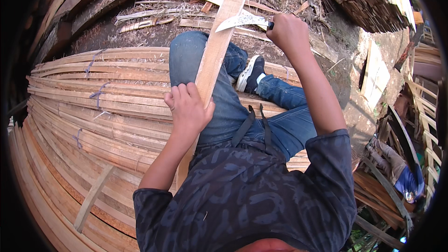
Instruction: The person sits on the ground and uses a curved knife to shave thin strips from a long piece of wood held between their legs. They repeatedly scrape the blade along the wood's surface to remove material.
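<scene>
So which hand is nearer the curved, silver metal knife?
Right: the right hand holds the knife by its dark handle. The left hand is farther off, holding the long, pale wooden plank.

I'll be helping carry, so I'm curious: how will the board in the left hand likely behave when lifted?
The board is probably fairly stiff: it extends well beyond the left hand with no obvious sag. It may be light for its length, since it looks narrow. It seems unlikely to roll, being flat rather than round.
</scene>
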Motion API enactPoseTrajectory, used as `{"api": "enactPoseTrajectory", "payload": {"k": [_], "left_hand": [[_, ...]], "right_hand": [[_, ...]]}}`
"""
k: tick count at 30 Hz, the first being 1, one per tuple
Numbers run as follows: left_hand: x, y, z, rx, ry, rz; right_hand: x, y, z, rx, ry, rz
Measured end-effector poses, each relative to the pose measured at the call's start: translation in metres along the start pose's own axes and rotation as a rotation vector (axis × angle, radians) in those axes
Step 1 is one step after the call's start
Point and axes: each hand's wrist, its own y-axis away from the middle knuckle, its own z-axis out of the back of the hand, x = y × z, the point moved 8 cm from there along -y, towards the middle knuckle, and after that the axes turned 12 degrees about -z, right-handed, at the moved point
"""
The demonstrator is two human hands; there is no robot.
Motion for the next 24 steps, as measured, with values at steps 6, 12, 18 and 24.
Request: {"api": "enactPoseTrajectory", "payload": {"k": [6,12,18,24], "left_hand": [[0.006,0.000,-0.003,0.029,0.040,0.004],[0.010,0.000,-0.005,-0.006,0.029,0.015],[0.006,0.002,-0.005,0.002,0.042,0.029],[0.003,0.006,0.002,-0.092,0.160,0.000]], "right_hand": [[-0.082,-0.076,-0.008,0.007,-0.048,-0.467],[-0.127,-0.051,-0.056,0.027,-0.224,-0.630],[-0.119,0.129,-0.199,0.295,-1.035,-0.931],[-0.066,0.163,-0.190,0.338,-1.105,-0.757]]}}
